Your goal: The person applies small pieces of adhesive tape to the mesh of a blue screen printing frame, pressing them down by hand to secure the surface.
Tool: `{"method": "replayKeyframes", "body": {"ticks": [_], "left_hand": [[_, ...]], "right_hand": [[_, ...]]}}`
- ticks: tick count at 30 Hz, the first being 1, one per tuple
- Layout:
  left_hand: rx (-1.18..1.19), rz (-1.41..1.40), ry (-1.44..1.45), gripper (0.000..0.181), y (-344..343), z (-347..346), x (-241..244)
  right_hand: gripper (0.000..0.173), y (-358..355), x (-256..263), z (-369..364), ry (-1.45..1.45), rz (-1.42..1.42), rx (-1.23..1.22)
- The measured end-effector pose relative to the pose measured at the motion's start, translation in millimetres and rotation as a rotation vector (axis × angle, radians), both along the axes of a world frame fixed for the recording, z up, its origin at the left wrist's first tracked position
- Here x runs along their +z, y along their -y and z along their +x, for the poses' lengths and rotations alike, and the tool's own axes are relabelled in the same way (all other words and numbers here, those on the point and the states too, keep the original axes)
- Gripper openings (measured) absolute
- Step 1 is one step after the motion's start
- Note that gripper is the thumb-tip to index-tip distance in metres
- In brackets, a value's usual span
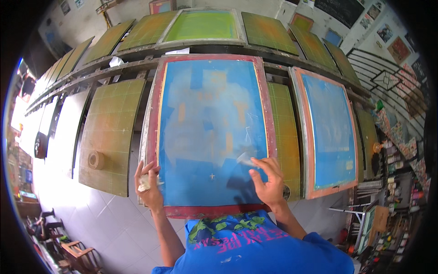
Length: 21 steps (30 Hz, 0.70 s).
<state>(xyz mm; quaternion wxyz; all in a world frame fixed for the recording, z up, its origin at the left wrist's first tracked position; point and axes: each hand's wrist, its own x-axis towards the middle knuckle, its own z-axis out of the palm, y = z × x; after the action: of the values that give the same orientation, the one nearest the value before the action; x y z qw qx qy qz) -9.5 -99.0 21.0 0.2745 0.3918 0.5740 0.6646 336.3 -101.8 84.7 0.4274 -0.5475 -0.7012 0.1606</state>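
Observation:
A silk-screen printing frame (266,113) with red sides lies in front of me. Its blue-coated mesh (191,186) bears paler, greyish and orange patches and small cross marks. My left hand (154,199) is at the frame's lower left edge, with a crumpled whitish wad (145,183), perhaps used tape or cloth, in its fingers. Over the mesh's lower right, my right hand (271,185) pinches a small translucent strip (247,159), blurred, between thumb and fingers. Whether the strip touches the mesh I cannot tell. A shadow of this hand falls on the blue surface.
Greenish printing boards (109,116) line both sides of dark rails (133,66). A tape roll (95,160) stands on the left board. An orange-framed screen (354,147) lies right; a green-coated screen (205,25) lies beyond. Wooden chairs (77,248) stand lower left.

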Motion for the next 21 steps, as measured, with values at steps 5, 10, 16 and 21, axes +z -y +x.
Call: {"method": "replayKeyframes", "body": {"ticks": [5,10,16,21], "left_hand": [[-0.656,0.106,0.085,0.074,1,63,53],[-0.744,-0.11,0.095,0.067,23,110,55],[-0.496,-0.233,-0.228,0.021,31,79,46],[-0.338,-0.117,0.053,0.035,29,51,33]], "right_hand": [[0.069,12,20,-40,-0.255,-0.057,0.357],[0.074,24,11,-56,-0.519,-0.191,0.398],[0.046,13,12,-33,-0.379,-0.064,0.117],[0.04,-40,-16,13,0.338,0.006,0.271]]}}
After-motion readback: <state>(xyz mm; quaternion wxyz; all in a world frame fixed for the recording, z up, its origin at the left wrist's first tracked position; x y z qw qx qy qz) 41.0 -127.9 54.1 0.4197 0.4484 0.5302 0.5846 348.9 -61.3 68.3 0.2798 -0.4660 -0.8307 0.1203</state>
